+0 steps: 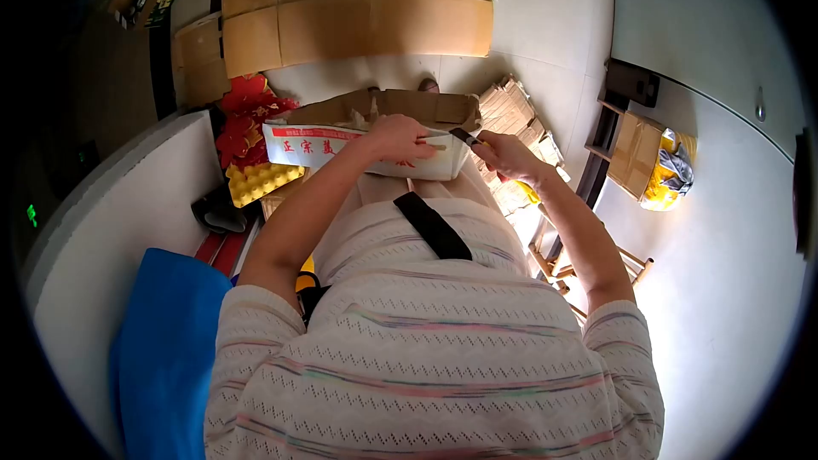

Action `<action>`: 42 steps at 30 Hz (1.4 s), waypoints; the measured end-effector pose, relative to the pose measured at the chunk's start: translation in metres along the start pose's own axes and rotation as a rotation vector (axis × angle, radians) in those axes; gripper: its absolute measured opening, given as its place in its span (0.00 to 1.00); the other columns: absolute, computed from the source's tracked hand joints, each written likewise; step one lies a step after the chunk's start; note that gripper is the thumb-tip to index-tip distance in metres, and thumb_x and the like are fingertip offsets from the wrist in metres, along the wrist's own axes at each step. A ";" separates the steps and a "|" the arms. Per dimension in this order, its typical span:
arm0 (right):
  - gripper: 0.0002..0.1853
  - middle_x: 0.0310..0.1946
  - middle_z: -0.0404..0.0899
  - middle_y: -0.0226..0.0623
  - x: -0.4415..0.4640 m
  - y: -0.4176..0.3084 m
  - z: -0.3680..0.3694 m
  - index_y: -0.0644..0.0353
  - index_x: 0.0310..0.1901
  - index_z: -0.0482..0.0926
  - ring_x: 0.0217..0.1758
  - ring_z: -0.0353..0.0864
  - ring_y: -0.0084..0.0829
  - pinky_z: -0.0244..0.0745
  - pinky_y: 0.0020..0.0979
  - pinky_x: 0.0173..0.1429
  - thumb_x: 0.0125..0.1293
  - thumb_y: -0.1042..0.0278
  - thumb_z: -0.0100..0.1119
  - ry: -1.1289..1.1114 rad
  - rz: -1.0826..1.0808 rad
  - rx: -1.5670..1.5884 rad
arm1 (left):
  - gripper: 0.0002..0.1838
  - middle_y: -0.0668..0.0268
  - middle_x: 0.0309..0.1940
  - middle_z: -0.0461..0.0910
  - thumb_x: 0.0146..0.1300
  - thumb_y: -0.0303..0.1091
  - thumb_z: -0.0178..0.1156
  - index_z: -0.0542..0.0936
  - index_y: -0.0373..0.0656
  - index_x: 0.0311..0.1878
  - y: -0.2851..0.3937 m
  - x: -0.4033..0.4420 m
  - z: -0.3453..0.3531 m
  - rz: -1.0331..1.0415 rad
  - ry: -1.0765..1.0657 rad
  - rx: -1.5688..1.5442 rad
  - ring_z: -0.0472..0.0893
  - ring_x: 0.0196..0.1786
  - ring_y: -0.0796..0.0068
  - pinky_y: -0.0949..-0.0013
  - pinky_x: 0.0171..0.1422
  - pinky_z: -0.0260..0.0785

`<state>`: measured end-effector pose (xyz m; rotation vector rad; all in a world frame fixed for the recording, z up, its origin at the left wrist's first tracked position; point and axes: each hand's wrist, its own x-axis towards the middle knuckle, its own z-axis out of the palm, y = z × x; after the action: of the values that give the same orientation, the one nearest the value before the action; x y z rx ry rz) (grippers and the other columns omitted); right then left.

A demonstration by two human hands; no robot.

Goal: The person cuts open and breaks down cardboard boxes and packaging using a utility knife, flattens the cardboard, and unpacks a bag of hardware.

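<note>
An open white carton (319, 146) with red lettering rests across my lap, its brown inner walls showing. On its near wall lies my left hand (402, 138), closed at the upper edge, with a small pale piece near the fingertips that I cannot make out clearly. At the carton's right corner my right hand (508, 157) is wrapped round a tool with a dark flat blade (463, 135), which points left toward the left hand. The two hands are a short distance apart.
Large brown cardboard (358, 17) lies on the floor ahead. Flattened cardboard pieces (520, 123) are stacked right of the carton. Red patterned material (247, 119) and yellow foam (262, 182) sit to the left, beside a low wall (128, 196). A box with yellow bags (669, 175) stands right.
</note>
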<state>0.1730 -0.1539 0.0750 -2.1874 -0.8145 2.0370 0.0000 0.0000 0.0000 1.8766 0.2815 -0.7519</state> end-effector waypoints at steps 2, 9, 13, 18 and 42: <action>0.20 0.17 0.73 0.37 -0.001 -0.001 0.004 0.62 0.49 0.71 0.15 0.75 0.28 0.75 0.29 0.24 0.67 0.53 0.43 0.023 -0.001 -0.024 | 0.23 0.59 0.27 0.80 0.47 0.57 0.56 0.80 0.44 0.27 -0.001 0.000 0.001 0.013 0.013 0.014 0.79 0.35 0.58 0.56 0.40 0.69; 0.20 0.16 0.71 0.38 0.004 0.014 0.021 0.64 0.45 0.70 0.14 0.74 0.27 0.72 0.30 0.21 0.67 0.53 0.43 0.055 -0.037 0.060 | 0.21 0.60 0.25 0.80 0.48 0.55 0.56 0.80 0.44 0.26 -0.003 -0.006 -0.003 -0.028 0.000 -0.001 0.80 0.35 0.59 0.58 0.39 0.68; 0.17 0.19 0.74 0.44 0.002 0.011 0.031 0.63 0.41 0.70 0.17 0.76 0.34 0.72 0.34 0.24 0.67 0.54 0.43 0.121 -0.019 0.116 | 0.20 0.62 0.20 0.79 0.49 0.54 0.56 0.80 0.44 0.25 0.005 -0.010 -0.003 -0.057 0.047 -0.153 0.80 0.28 0.62 0.63 0.34 0.69; 0.13 0.29 0.77 0.53 0.005 0.028 0.066 0.57 0.40 0.70 0.37 0.76 0.54 0.70 0.47 0.41 0.66 0.56 0.44 0.226 -0.037 -0.163 | 0.19 0.62 0.14 0.75 0.51 0.48 0.60 0.75 0.39 0.19 -0.001 0.002 -0.010 0.059 0.262 -0.208 0.80 0.19 0.74 0.72 0.25 0.70; 0.24 0.29 0.80 0.46 0.049 -0.003 -0.025 0.69 0.37 0.78 0.33 0.80 0.35 0.72 0.34 0.41 0.42 0.57 0.68 0.274 -0.188 0.249 | 0.11 0.71 0.34 0.75 0.49 0.44 0.61 0.78 0.50 0.32 -0.004 -0.055 -0.014 0.358 0.612 0.417 0.74 0.43 0.70 0.58 0.58 0.57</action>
<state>0.1959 -0.1241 0.0347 -2.0986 -0.6653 1.6100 -0.0396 0.0222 0.0349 2.4416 0.1645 0.0331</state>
